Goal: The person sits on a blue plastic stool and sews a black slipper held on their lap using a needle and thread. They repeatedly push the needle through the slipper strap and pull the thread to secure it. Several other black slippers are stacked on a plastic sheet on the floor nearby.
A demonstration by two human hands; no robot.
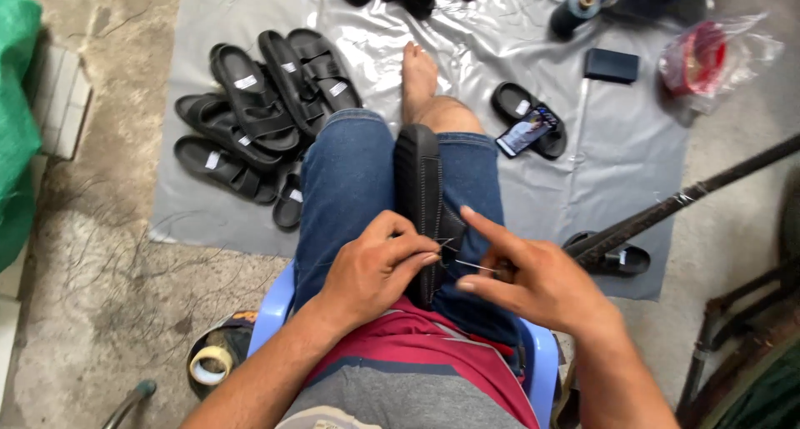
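We see both our forearms come in from below and meet over the lap. Our left hand (379, 266) is bent at the wrist, its fingertips pinched together in a tight grip. Our right hand (533, 279) has the index finger stretched out, thumb and other fingers pinched close.

Matt black rubber sandal (419, 179), glossy plastic sheet (633, 154)

1. This looked like a small home footwear workshop: a bare, cracked concrete floor (108, 254) under a grey plastic sheet (633, 162).
2. Black sandals (258, 112) were heaped at eleven o'clock.
3. A tape roll (210, 364) sat at seven o'clock, a thread spool (575, 10) at one.
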